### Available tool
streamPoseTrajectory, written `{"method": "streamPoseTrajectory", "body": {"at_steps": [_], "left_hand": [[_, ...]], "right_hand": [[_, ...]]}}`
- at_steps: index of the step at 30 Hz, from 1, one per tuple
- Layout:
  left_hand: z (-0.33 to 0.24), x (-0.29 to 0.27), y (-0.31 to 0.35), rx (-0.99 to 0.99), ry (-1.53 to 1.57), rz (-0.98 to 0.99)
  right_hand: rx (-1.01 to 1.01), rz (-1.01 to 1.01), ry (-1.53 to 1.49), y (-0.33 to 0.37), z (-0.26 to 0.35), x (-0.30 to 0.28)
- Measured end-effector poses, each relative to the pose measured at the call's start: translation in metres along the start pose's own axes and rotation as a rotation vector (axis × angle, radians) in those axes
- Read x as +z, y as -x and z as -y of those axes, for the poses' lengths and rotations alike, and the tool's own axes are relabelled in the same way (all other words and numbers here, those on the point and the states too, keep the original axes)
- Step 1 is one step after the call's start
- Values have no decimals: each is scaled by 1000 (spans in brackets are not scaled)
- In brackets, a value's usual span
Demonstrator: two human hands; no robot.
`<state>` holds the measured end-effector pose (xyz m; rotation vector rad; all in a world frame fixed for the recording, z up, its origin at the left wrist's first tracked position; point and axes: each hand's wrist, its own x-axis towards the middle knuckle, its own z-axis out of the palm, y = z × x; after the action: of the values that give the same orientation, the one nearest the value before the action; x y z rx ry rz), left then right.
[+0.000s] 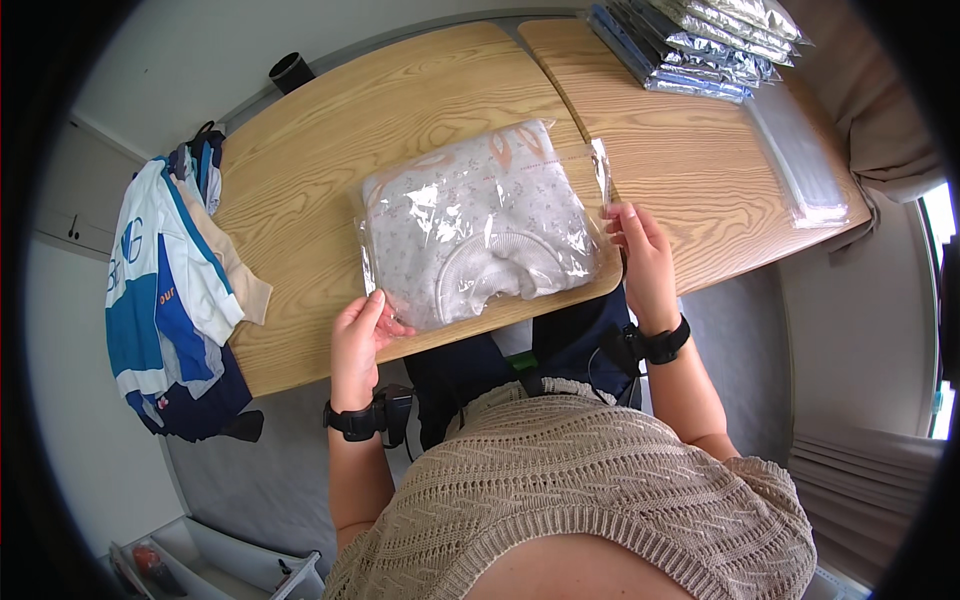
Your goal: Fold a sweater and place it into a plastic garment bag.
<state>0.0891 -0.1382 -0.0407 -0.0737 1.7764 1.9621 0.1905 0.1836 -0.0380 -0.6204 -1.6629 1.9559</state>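
A folded light grey sweatshirt with a small pattern and a ribbed round neckline lies inside a clear plastic bag on the wooden table. The neckline faces me. At the bag's near left corner, my left hand pinches the plastic between thumb and fingers. On the right side, my right hand grips the bag's loose clear edge with its fingertips. Both wrists wear black straps with small devices.
Several bagged garments are stacked at the far right. Flat clear bags lie at the table's right end. Loose clothes hang over the left edge. A dark cup-shaped bin stands beyond the table. White bins sit at lower left.
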Motion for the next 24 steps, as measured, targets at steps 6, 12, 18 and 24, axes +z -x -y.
{"method": "streamPoseTrajectory", "body": {"at_steps": [6, 12, 18, 24], "left_hand": [[0, 0, 1, -1, -16, 4], [-2, 1, 2, -6, -27, 8], [-6, 5, 3, -32, -53, -27], [2, -2, 0, 3, -10, 7]], "right_hand": [[7, 76, -33, -8, 8, -3], [-145, 92, 67, -12, 21, -1], [-81, -65, -62, -12, 12, -10], [-63, 45, 58, 17, 0, -23]]}}
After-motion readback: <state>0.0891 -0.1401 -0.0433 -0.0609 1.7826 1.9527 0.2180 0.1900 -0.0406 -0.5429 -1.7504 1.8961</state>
